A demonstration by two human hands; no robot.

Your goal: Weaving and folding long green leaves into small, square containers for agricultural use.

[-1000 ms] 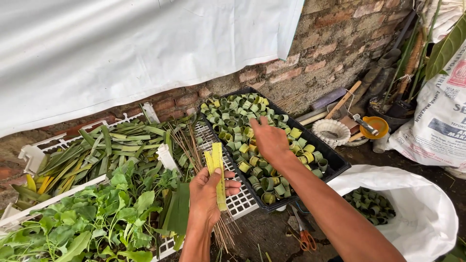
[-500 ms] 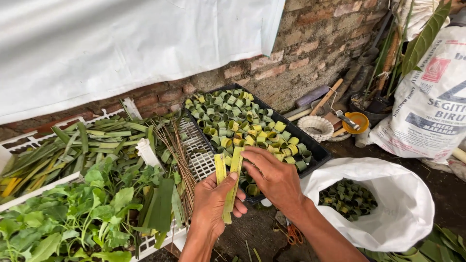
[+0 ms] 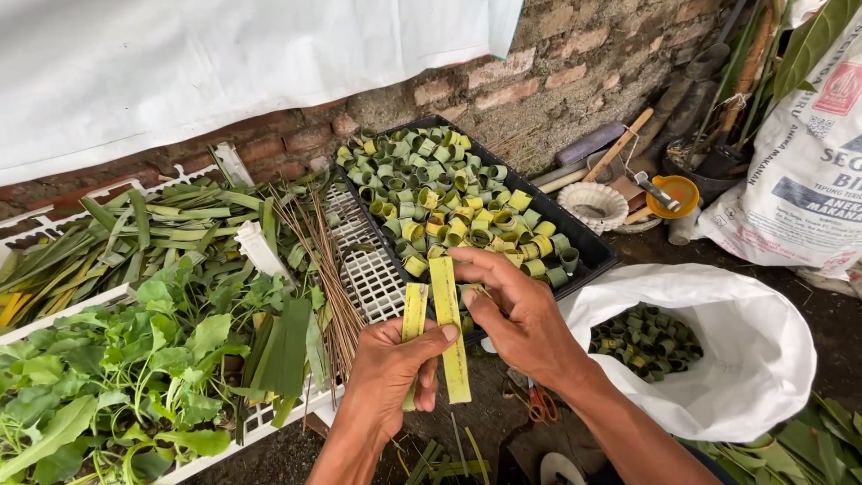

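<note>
the two yellow-green leaf strips (image 3: 438, 332) stand nearly upright at the lower middle of the frame, side by side, their long axes running from the bottom of the frame up toward the black tray (image 3: 588, 238) of rolled leaf rings (image 3: 449, 193). the left hand (image 3: 386, 386) comes up from the bottom edge and is closed around their lower halves, thumb pressed across the longer strip, so both are pinched in its grip. the right hand (image 3: 516, 310) comes in from the lower right and lies just right of the strips, its fingers curled loosely, the fingertips (image 3: 462, 260) touching the upper end of the longer strip; whether it truly pinches that end cannot be told. so the free tops of the strips lie directly left of the right hand, closer to it than to anything else, while the left hand holds the base. a white slatted crate (image 3: 368, 274) with green leaves (image 3: 153, 359) and thin sticks (image 3: 323, 260) fills the left of the frame, and a white sack (image 3: 745, 359) holding more rings sits at the right.
</note>
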